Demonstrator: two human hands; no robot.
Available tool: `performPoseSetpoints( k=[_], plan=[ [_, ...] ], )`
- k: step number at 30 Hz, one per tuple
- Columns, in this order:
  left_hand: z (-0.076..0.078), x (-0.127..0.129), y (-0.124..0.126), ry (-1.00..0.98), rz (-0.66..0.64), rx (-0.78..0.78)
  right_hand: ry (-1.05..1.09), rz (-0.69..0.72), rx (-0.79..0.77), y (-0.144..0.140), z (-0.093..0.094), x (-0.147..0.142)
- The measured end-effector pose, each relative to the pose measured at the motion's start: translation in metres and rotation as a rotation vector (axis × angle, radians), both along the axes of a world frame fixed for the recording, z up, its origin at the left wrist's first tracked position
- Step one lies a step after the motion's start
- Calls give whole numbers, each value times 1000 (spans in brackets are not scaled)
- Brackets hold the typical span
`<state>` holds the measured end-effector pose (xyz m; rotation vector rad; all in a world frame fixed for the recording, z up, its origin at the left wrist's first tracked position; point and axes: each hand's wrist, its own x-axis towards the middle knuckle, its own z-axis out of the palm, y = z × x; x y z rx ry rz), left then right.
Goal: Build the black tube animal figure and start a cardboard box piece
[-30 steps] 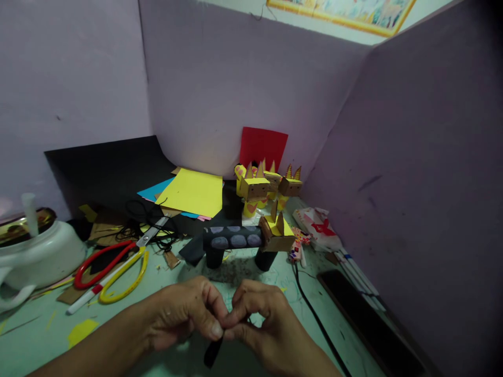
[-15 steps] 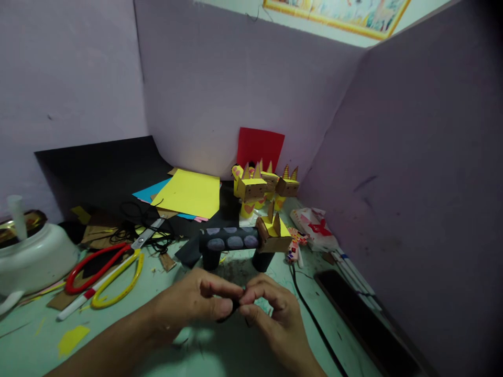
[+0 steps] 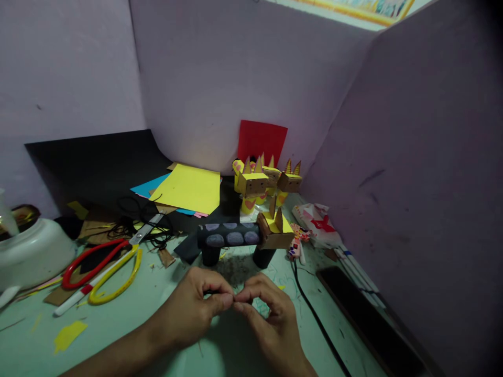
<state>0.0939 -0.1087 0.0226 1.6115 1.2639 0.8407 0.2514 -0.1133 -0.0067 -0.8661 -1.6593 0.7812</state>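
Note:
My left hand [image 3: 194,309] and my right hand [image 3: 273,317] meet fingertip to fingertip above the table. Both are closed in a pinch on a small black piece [image 3: 211,294], mostly hidden by my fingers; a dark bit shows inside the left hand's curl. Just beyond them stands a toy animal with a black tube body [image 3: 229,235] with purple spots. Two black legs hold it up. At its right end is a cardboard box head [image 3: 278,240] with a yellow top and pointed pieces standing on it.
Red-and-yellow-handled scissors [image 3: 135,242] and a white marker [image 3: 70,303] lie left, near a white pot [image 3: 39,256]. Several yellow toy animals [image 3: 253,186] stand behind. Yellow paper [image 3: 192,188] lies at the back. A phone [image 3: 361,314] and a black cable [image 3: 314,314] are right.
My fingertips have come together, covering most of the black piece that showed between them before. The view has tilted slightly downward.

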Motion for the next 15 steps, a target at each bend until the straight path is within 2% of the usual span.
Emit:
performPoseSetpoints(
  k=[8,15],
  plan=[
    [0,4,-2,43,53,82,-183,-3,288,2,-8,3],
    [2,1,-1,107,40,12,-424,10,390,3,-2,10]
  ],
)
